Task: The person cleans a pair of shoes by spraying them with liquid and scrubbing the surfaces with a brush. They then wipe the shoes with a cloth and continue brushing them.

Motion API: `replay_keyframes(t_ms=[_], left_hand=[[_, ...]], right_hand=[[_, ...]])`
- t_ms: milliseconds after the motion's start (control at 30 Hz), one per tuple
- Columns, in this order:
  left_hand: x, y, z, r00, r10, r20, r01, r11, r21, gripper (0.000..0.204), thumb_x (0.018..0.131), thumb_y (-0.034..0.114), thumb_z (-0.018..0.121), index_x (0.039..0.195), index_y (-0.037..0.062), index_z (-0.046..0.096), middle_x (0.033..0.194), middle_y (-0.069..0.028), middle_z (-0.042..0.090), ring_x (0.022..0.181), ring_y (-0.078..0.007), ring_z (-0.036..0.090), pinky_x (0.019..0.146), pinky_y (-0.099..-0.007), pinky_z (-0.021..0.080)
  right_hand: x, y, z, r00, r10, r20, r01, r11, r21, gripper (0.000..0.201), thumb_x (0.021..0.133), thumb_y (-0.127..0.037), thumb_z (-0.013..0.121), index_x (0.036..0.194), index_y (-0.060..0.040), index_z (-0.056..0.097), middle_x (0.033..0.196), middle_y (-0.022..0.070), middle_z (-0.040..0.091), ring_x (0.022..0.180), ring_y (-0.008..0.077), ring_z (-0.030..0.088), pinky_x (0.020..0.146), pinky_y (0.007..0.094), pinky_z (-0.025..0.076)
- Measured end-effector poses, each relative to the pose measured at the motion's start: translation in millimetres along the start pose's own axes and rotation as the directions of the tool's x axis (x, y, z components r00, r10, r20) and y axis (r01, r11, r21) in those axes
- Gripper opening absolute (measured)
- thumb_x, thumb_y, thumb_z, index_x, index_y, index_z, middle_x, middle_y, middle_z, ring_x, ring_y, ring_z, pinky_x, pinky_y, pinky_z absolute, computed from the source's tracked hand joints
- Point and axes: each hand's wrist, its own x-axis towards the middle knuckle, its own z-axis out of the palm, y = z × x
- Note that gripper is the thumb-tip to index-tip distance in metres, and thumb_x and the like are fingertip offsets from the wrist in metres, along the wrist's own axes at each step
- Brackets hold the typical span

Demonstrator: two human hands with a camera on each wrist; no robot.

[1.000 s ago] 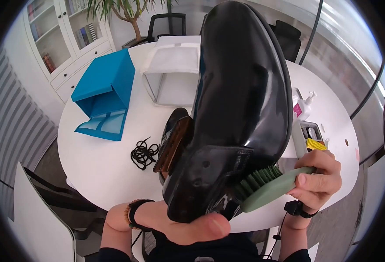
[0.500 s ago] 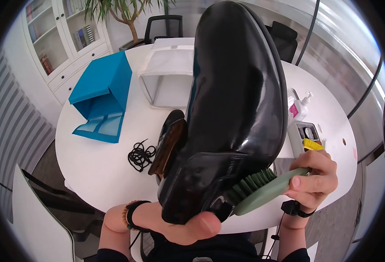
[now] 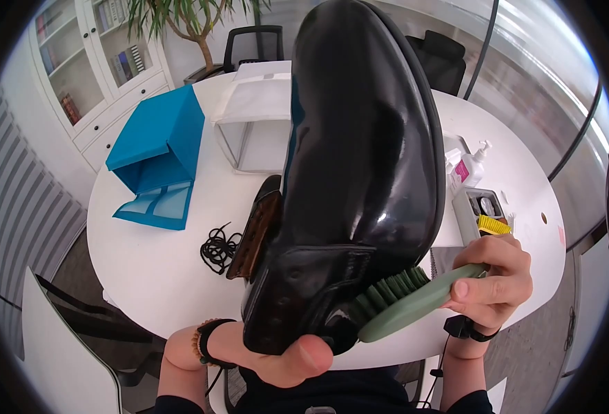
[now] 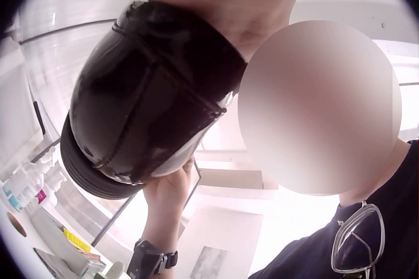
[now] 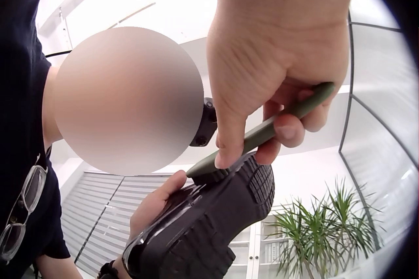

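A glossy black leather shoe [image 3: 360, 152] fills the middle of the head view, toe pointing up and away. My left hand [image 3: 294, 362] holds it at the ankle end, thumb outside and the other fingers hidden by the shoe. With fingers and thumb, my right hand [image 3: 494, 279] pinches a green-backed brush [image 3: 415, 307]. Its dark green bristles [image 3: 394, 290] lie against the shoe's side near the opening. In the right wrist view, the brush [image 5: 262, 134] sits along the upper edge, above the ridged black sole [image 5: 203, 226].
Behind the held shoe, a second dark shoe [image 3: 257, 234] with a brown lining is on the white table [image 3: 152, 276]. Black laces [image 3: 219, 248] lie beside it. Farther back are blue [image 3: 166, 131] and white [image 3: 256, 110] fabric boxes. A pump bottle [image 3: 471, 165] and tray [image 3: 467, 214] stand right.
The held shoe and my left hand have shifted a little left in the head view. My right hand and the brush have moved slightly left with them, bristles still at the shoe's side.
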Motion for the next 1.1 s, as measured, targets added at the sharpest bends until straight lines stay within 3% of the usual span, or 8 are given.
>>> replay_keyframes(t_ms=[500, 1100], left_hand=[[6.3, 12.9, -5.3, 0.991, -0.060, -0.120, 0.056, 0.998, -0.038, 0.070, 0.095, 0.051, 0.062, 0.145, 0.0055, 0.045, 0.136, -0.0103, 0.057, 0.121, -0.0232, 0.057, 0.102, -0.0376, 0.047], [3.6, 22.5, -5.6, 0.953, -0.189, -0.236, 0.172, 0.981, -0.094, 0.080, 0.096, 0.062, 0.055, 0.153, 0.0087, 0.037, 0.146, -0.0106, 0.052, 0.130, -0.0247, 0.054, 0.110, -0.0412, 0.045]], right_hand=[[-3.0, -0.6, 1.4, 0.999, 0.029, -0.017, -0.030, 0.999, -0.045, 0.032, 0.068, -0.039, 0.082, 0.099, -0.0303, 0.084, 0.059, -0.0029, 0.052, 0.046, 0.0088, 0.045, 0.047, 0.0248, 0.022], [-2.6, -3.6, -0.3, 0.998, 0.059, 0.020, -0.056, 0.992, -0.115, 0.035, 0.067, -0.041, 0.083, 0.101, -0.0294, 0.083, 0.061, -0.0030, 0.054, 0.048, 0.0093, 0.045, 0.050, 0.0267, 0.025]])
